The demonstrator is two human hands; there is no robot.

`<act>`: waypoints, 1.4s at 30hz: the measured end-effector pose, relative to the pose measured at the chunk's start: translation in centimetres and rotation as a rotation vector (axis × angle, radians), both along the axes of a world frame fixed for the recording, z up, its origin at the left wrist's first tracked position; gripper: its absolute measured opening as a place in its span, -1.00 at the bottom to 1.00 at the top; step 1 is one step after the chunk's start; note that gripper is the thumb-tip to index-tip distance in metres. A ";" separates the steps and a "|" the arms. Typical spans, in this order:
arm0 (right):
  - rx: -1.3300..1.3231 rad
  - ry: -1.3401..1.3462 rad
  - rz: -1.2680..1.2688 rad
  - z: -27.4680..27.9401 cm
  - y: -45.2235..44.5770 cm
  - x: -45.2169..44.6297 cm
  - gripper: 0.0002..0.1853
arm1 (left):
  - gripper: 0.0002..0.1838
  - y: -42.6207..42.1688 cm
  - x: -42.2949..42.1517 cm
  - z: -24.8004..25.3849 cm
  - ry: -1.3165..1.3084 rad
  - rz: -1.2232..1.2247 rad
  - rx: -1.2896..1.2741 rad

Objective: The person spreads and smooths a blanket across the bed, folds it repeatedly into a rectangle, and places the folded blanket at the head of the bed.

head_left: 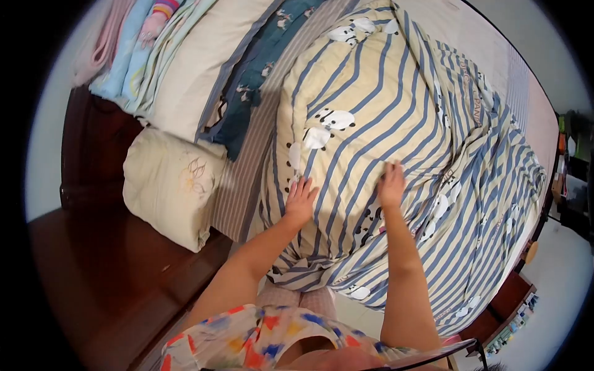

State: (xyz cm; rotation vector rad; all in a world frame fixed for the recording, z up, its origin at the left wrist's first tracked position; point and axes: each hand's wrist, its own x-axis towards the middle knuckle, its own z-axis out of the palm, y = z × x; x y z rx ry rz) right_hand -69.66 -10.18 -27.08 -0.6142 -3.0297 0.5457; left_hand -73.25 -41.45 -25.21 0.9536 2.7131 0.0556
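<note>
A cream quilt (371,117) with wavy blue stripes and panda prints lies over the bed, puffed up on the left and crumpled into folds on the right. My left hand (301,201) rests on its near left part with the fingers spread, holding nothing. Farther right, my right hand (391,185) touches the striped cloth with its fingers stretched out and slightly blurred. Part of the quilt hangs over the bed's near edge, by my legs.
A rolled cream blanket (173,185) with a stitched flower sits at the left, beside dark wooden furniture (111,290). Behind it lie a white pillow (198,62), a teal printed cloth (247,93) and several folded cloths (133,68). A striped sheet (247,191) shows beneath.
</note>
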 end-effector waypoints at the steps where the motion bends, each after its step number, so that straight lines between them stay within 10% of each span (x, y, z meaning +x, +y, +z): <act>1: 0.021 -0.054 0.065 -0.1 -3.0 1.3 -0.32 | -0.56 -2.1 1.6 -0.5 0.014 -0.008 0.030; 11: -0.314 -0.124 0.545 3.7 -22.7 13.6 -0.28 | -0.48 -20.7 -2.8 7.2 -0.030 0.582 -0.353; 21: -0.465 -0.029 0.470 5.9 -36.3 14.5 -0.07 | 0.16 -20.9 9.2 4.3 -0.235 0.747 0.156; 27: -0.547 -0.132 0.568 7.2 -40.8 16.6 -0.59 | -0.04 -24.6 7.8 2.5 -0.385 0.879 0.340; 29: -0.485 -0.106 0.609 7.4 -41.0 20.0 -0.66 | -0.19 -27.5 7.6 -2.7 -0.143 0.838 0.477; 33: -0.352 0.026 0.655 5.2 -39.0 27.1 -0.64 | -0.39 -29.4 4.2 0.6 -0.569 1.248 0.541; 37: -0.047 -0.098 0.539 3.5 -38.6 29.0 -0.69 | -0.40 -31.2 5.2 0.0 -0.732 1.147 0.734; 42: -0.380 0.035 0.378 7.0 -40.4 23.7 -0.72 | -0.28 -28.3 8.9 0.6 -0.172 1.074 0.413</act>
